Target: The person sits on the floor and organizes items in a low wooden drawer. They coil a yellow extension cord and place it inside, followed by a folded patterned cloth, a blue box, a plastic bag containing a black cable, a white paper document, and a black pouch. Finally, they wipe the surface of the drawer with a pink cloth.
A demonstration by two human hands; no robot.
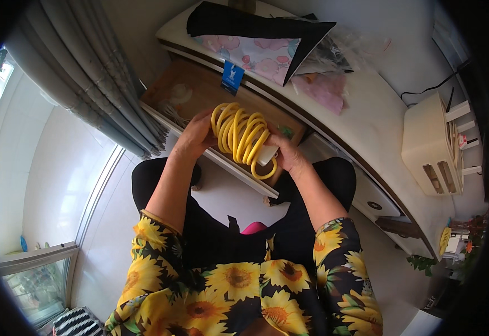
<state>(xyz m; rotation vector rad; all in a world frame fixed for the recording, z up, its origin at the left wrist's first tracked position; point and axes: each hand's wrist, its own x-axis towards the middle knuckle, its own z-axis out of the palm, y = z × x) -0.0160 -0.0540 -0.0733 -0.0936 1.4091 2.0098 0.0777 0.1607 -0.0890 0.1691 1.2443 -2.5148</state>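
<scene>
A thick yellow cable (pixel 239 130), wound into a long coil, is held up between my two hands over a pulled-out drawer (pixel 197 84). At the coil's left end, my left hand (pixel 199 133) grips it with the fingers partly hidden behind the loops. My right hand (pixel 289 152) holds the other end, beside a white block (pixel 267 154) that looks like a plug or socket end. One loop hangs loose below that block. Inside the drawer, a pale thin cord (pixel 172 109) lies at the left.
The drawer belongs to a long white cabinet (pixel 376 126). On its top lie a black and floral cloth (pixel 255 47), clear plastic wrapping and a cream slotted box (pixel 430 145). A blue card (pixel 232 75) stands at the drawer's back edge. Grey curtains (pixel 82 67) hang at the left.
</scene>
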